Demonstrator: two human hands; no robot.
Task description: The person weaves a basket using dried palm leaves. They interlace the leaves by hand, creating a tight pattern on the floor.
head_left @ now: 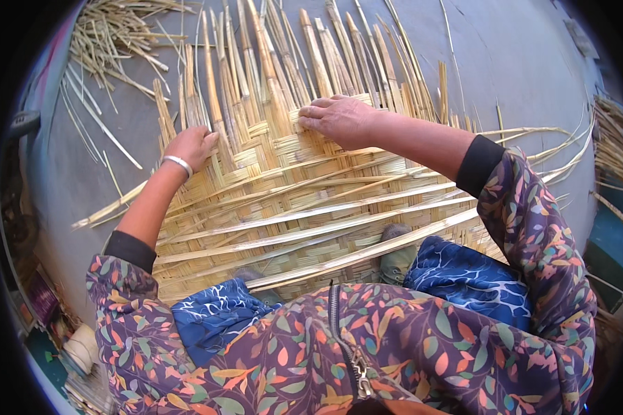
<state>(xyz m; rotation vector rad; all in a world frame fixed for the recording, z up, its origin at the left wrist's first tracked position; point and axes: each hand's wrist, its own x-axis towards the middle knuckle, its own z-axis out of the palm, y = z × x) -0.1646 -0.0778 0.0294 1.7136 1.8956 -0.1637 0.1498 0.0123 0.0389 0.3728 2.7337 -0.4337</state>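
Curled left hand [191,148] and flatter right hand [340,122], grips unclear, touch one woven mat [273,153] near its fringed edge; one strip pile [111,40] lies upper left, grey floor [522,66] spreads upper right.

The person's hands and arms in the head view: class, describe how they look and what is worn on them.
The left hand and right hand are gloveless. A silver-coloured bangle circles the left wrist. The left sleeve and right sleeve are dark purplish, printed with orange, green and bluish leaves, and end in plain black cuffs.
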